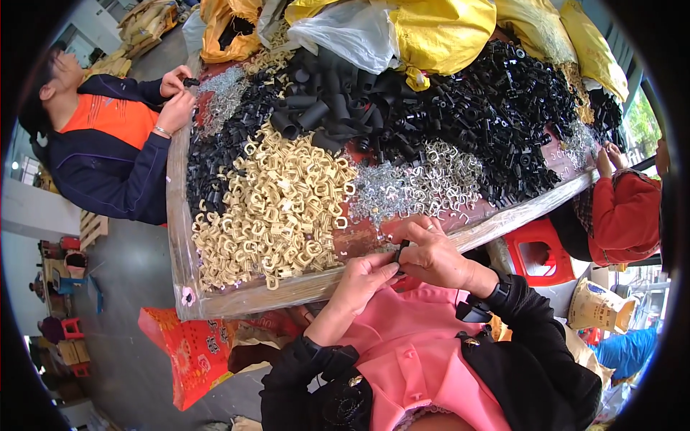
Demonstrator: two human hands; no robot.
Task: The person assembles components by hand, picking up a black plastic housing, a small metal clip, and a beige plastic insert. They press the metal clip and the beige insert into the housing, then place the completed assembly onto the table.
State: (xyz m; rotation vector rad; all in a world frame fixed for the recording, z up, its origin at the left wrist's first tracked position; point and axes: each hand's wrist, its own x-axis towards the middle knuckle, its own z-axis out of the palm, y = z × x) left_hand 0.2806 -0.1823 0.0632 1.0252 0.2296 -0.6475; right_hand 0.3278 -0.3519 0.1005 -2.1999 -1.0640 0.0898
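Observation:
Just over the table's near edge, my left hand (365,279) and my right hand (430,253) meet with fingertips pinched. Between them is a small black plastic part (402,248), gripped from both sides; its exact shape is partly covered by my fingers. Close beyond my right hand lies a pile of small silver metal pieces (384,192), with silver U-shaped clips (454,176) beside it. To the left of these is a large heap of beige plastic loops (277,208). Black plastic parts (496,100) cover much of the table's right side.
The table has a raised wooden rim (287,298). Black tubes (323,108) and a yellow sack (445,32) sit at the far middle. A person in orange (118,111) works at the left, another in a red sleeve (625,215) at the right. A red stool (535,251) stands near the right edge.

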